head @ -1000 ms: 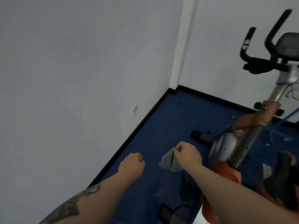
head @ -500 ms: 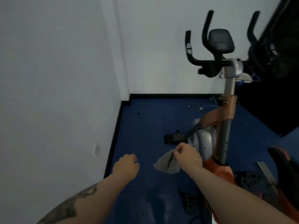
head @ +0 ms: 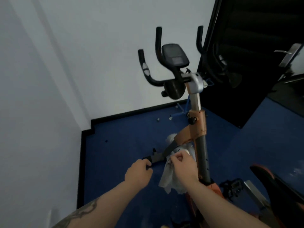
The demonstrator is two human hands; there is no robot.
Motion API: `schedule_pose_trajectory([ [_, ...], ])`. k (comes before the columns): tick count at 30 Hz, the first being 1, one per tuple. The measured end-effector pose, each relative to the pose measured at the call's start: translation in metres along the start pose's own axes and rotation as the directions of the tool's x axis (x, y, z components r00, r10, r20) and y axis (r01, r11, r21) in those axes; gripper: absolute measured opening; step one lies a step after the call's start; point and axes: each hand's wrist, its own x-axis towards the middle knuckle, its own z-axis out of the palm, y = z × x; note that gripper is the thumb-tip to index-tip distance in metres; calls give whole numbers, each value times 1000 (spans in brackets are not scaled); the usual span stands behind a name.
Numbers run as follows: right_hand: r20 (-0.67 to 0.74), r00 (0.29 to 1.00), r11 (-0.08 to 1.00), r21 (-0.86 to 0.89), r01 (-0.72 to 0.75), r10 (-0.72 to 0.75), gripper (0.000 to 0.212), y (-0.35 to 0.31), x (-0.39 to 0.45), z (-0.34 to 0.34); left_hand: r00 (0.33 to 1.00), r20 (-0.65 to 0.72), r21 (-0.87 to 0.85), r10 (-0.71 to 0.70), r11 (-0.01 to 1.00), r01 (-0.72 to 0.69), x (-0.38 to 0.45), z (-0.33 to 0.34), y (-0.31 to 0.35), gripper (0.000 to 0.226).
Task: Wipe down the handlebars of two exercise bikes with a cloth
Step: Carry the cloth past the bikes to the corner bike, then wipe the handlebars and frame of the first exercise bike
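head view: the right hand [head: 182,168] is pinching a pale cloth [head: 169,179] hanging low beside the bike [head: 198,129] post. the left hand [head: 138,172] is curling empty. handlebars [head: 152,63] are standing well above, untouched.

The view has swung right, bringing the bike's handlebars [head: 152,69] central and a dark door [head: 256,55] into sight

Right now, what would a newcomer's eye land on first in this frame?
The exercise bike stands upright in the middle, its black handlebars curling up against the white wall around a dark console. Low in the frame, the right hand pinches a pale cloth that hangs beside the bike's post, and the left hand is curled, holding nothing. A black door fills the right.
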Motion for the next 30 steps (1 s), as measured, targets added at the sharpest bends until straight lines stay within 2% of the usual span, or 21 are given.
schedule_pose_trajectory([
  [4, -122, 992, 970, 234, 72, -44, 14, -27, 47, -26, 982, -152, -217, 112, 966, -143, 62, -40, 47, 26],
  [8, -230, 966, 877, 434, 206, -114, 8, -77, 99, -61, 926, -355, -400, 126, 875, -273, 114, -90, 92, 22],
  [15, -228, 926, 768, 519, 376, -300, 17, -175, 186, -91, 873, -446, -486, 197, 766, -420, 194, -139, 140, 22],
  [17, -241, 910, 758, 503, 415, -337, 12, -192, 209, -84, 884, -417, -498, 213, 759, -418, 214, -146, 149, 22],
  [20, -137, 902, 821, 377, 429, -408, 9, -191, 237, -56, 892, -376, -509, 252, 748, -426, 240, -149, 153, 24],
  [22, -99, 840, 841, 50, 539, -533, 6, -174, 248, -32, 899, -351, -529, 261, 737, -420, 255, -145, 148, 25],
  [24, -108, 720, 716, -274, 642, -686, 14, -154, 253, -11, 904, -323, -547, 281, 724, -420, 263, -136, 142, 27],
  [25, -126, 696, 695, -310, 649, -707, 18, -147, 253, -5, 906, -304, -557, 294, 717, -420, 264, -132, 141, 27],
  [26, -152, 704, 711, -299, 637, -694, 20, -142, 251, -1, 908, -288, -576, 305, 702, -419, 265, -127, 141, 28],
  [30, -201, 767, 792, -179, 584, -610, 16, -124, 232, 8, 926, -228, -692, 301, 619, -371, 264, -115, 146, 30],
])
